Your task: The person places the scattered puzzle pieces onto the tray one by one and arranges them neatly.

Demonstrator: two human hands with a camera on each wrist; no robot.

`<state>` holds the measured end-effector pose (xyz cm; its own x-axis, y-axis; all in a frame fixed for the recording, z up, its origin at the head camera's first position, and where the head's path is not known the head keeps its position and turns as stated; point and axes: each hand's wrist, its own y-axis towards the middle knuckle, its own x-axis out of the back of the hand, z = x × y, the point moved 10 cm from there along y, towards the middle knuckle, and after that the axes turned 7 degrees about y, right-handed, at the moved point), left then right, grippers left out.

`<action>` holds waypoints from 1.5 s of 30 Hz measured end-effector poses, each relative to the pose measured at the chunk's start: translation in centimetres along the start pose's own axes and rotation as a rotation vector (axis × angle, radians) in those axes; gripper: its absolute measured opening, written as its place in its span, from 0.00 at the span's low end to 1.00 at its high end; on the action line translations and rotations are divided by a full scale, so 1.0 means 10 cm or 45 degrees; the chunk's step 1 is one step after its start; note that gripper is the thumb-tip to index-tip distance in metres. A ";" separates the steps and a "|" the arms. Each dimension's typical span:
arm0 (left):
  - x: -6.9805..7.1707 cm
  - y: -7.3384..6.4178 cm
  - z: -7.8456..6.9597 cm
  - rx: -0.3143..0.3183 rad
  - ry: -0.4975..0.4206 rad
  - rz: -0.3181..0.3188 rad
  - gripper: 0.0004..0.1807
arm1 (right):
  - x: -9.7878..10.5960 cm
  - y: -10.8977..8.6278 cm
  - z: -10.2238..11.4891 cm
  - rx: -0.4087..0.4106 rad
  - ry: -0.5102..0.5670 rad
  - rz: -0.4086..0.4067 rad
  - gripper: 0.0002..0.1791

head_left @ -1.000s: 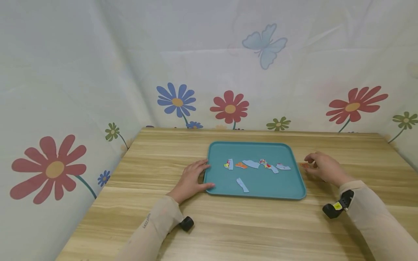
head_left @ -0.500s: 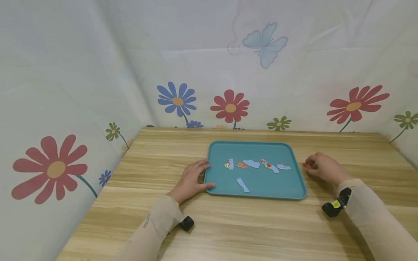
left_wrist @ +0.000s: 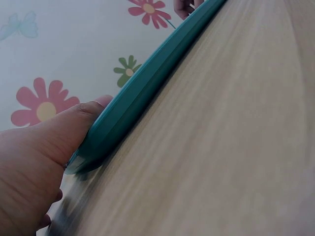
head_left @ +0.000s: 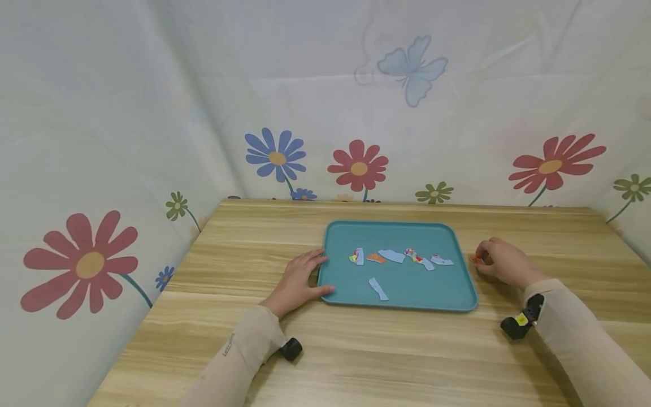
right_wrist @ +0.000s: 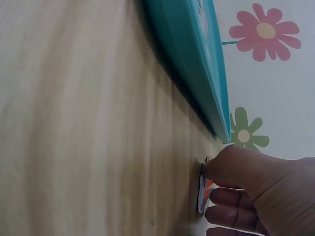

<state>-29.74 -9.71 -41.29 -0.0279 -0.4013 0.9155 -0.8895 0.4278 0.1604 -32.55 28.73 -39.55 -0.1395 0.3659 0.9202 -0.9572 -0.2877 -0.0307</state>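
Note:
A teal tray [head_left: 407, 291] lies on the table with several torn-looking, thin paper pieces in it. Most of these, such as the pale blue piece [head_left: 391, 256] and the orange piece [head_left: 376, 258], form a rough row; one pale blue strip [head_left: 378, 289] lies nearer the front. At the tray's left edge my left hand [head_left: 299, 281] rests with spread fingers, its thumb [left_wrist: 93, 109] over the rim. Just right of the tray, my right hand [head_left: 507, 262] pinches an orange paper piece [right_wrist: 207, 189] low at the tabletop. Its fingers partly hide that piece.
The wooden table [head_left: 386, 356] ends at the back against a white cloth backdrop [head_left: 325, 102] printed with flowers and a butterfly. The same cloth hangs on the left side. A small black camera sits at each wrist.
My right hand's thumb and fingers have closed on the orange paper piece beside the tray, and that hand has shifted only slightly. The left hand and the pieces in the tray stay put.

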 end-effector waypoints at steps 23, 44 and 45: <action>0.03 -0.02 -0.03 0.003 -0.004 0.000 0.40 | 0.00 0.00 0.03 -0.003 0.002 0.028 0.14; 0.00 -0.02 0.01 0.023 0.016 0.026 0.41 | 0.00 -0.02 0.03 -0.008 0.035 0.050 0.16; 0.00 -0.02 0.01 0.023 0.015 0.027 0.40 | 0.01 -0.03 0.03 -0.011 0.046 0.047 0.17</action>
<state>-29.61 -9.85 -41.33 -0.0413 -0.3827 0.9230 -0.8970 0.4212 0.1345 -32.25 28.56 -39.29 -0.1833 0.3871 0.9036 -0.9535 -0.2938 -0.0676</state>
